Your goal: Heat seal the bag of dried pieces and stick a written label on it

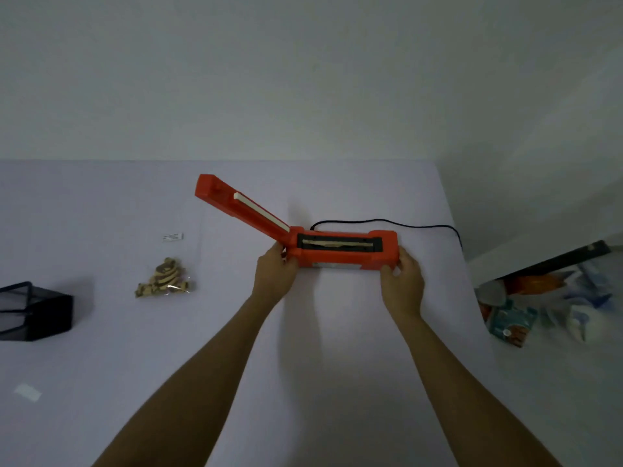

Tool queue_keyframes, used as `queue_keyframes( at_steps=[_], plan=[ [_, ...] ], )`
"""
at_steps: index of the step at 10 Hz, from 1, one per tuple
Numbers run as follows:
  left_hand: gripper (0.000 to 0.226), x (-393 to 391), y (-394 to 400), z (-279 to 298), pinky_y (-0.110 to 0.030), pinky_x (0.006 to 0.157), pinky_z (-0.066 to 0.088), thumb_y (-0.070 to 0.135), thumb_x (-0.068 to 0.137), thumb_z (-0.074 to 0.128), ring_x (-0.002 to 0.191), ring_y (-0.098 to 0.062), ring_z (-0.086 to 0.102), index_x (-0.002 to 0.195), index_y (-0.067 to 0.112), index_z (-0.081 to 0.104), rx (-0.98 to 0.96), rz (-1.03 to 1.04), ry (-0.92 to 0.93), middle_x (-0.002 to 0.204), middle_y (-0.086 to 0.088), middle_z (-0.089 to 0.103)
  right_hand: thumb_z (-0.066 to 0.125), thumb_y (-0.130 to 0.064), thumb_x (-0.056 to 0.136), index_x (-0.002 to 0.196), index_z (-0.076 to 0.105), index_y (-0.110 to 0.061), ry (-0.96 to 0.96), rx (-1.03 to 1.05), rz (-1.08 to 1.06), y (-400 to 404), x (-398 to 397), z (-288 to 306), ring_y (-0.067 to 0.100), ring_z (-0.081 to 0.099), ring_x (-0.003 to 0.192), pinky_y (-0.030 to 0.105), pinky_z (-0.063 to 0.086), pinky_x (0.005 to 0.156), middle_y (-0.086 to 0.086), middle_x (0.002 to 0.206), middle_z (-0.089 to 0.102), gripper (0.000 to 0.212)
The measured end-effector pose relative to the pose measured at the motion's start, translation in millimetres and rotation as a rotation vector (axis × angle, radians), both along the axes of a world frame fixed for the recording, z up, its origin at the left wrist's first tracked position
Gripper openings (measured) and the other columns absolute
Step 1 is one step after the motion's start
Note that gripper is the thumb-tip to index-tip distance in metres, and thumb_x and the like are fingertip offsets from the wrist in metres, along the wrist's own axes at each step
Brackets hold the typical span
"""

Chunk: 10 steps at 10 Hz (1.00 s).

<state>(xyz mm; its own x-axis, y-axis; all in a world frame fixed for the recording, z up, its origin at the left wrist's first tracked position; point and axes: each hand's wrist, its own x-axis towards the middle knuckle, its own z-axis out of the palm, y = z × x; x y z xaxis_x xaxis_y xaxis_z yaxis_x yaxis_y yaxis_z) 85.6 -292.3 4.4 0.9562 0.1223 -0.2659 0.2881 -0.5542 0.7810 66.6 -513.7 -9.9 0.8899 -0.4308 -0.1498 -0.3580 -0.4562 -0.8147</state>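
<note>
- I see a pale table running up to a plain white wall; its right edge drops off beside clutter on the floor.
- My red heat sealer sits mid-table, lid raised up to the left, black cord trailing right over the edge.
- My left hand grips the sealer's hinge end; my right hand grips the opposite end.
- A black mesh holder sits at the left edge.
- The bag of dried pieces lies well left of my hands, with bare table between.
- A small label rests just behind the bag.
</note>
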Motion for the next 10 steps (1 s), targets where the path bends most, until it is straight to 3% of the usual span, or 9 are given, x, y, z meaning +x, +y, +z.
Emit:
queue_keyframes(
  at_steps=[1,3,5,6,7,8,9,10],
  plan=[
    [0.035,20.7,10.8,1.2,-0.024,0.075,0.040,0.024,0.097,0.047,0.085,-0.013,0.055,0.130,0.016,0.054,0.026,0.037,-0.013,0.100,0.000,0.063,0.053,-0.004,0.086,0.127,0.060,-0.011,-0.008,-0.005,0.053,9.0,28.7,-2.6,0.018,0.057,0.100,0.029,0.046,0.092,0.009,0.119,0.061,0.043],
    [0.037,53.1,31.8,-2.8,-0.025,0.085,0.039,0.027,0.098,0.046,0.107,-0.027,0.060,0.132,0.014,0.054,0.126,0.046,-0.015,0.119,-0.010,0.066,0.052,-0.009,0.084,0.125,0.060,-0.011,0.003,-0.038,0.123,24.2,64.1,-6.8,0.026,0.061,0.102,0.038,0.051,0.093,0.012,0.117,0.062,0.041],
    [0.045,54.1,34.9,-2.6,-0.035,0.098,0.044,0.035,0.100,0.041,0.117,-0.031,0.058,0.135,0.007,0.049,0.137,0.012,0.032,0.129,-0.013,0.061,0.055,-0.006,0.087,0.127,0.057,-0.011,-0.001,-0.073,0.134,27.5,65.5,-4.2,0.025,0.059,0.104,0.027,0.043,0.087,0.012,0.118,0.061,0.040],
    [0.048,46.7,37.6,2.5,-0.038,0.102,0.042,0.036,0.101,0.036,0.122,-0.032,0.054,0.138,0.006,0.045,0.155,-0.021,0.086,0.134,-0.015,0.057,0.054,-0.005,0.086,0.120,0.059,-0.011,0.038,-0.105,0.189,25.8,61.0,2.3,0.026,0.062,0.098,0.025,0.043,0.081,0.010,0.110,0.065,0.034],
    [0.049,35.9,50.2,15.2,-0.039,0.113,0.030,0.027,0.101,0.035,0.136,-0.029,0.040,0.146,0.010,0.034,0.197,-0.072,0.145,0.149,-0.012,0.041,0.055,-0.007,0.087,0.113,0.061,-0.007,0.078,-0.116,0.196,27.5,55.0,16.7,0.029,0.064,0.096,0.027,0.044,0.078,0.013,0.105,0.067,0.027],
    [0.048,21.4,74.8,33.6,-0.039,0.114,0.028,0.023,0.100,0.034,0.138,-0.029,0.036,0.147,0.010,0.033,0.253,-0.115,0.092,0.150,-0.013,0.038,0.053,-0.010,0.090,0.114,0.059,-0.004,0.073,-0.188,0.227,38.4,46.8,36.9,0.033,0.064,0.096,0.027,0.041,0.072,0.015,0.105,0.066,0.026],
    [0.047,2.4,107.5,67.9,-0.038,0.115,0.028,0.020,0.101,0.032,0.138,-0.029,0.037,0.145,0.007,0.036,0.308,-0.126,0.020,0.149,-0.013,0.040,0.048,-0.015,0.095,0.128,0.051,-0.003,0.078,-0.298,0.281,63.2,34.2,64.3,0.036,0.059,0.106,0.032,0.044,0.078,0.019,0.119,0.062,0.035],
    [0.046,-19.9,145.9,97.5,-0.037,0.115,0.031,0.020,0.101,0.031,0.136,-0.028,0.041,0.145,0.008,0.037,0.367,-0.143,-0.050,0.147,-0.013,0.044,0.041,-0.022,0.098,0.137,0.043,0.000,0.049,-0.385,0.342,98.1,18.7,86.4,0.034,0.049,0.125,0.040,0.042,0.100,0.019,0.139,0.049,0.045]
  ],
)
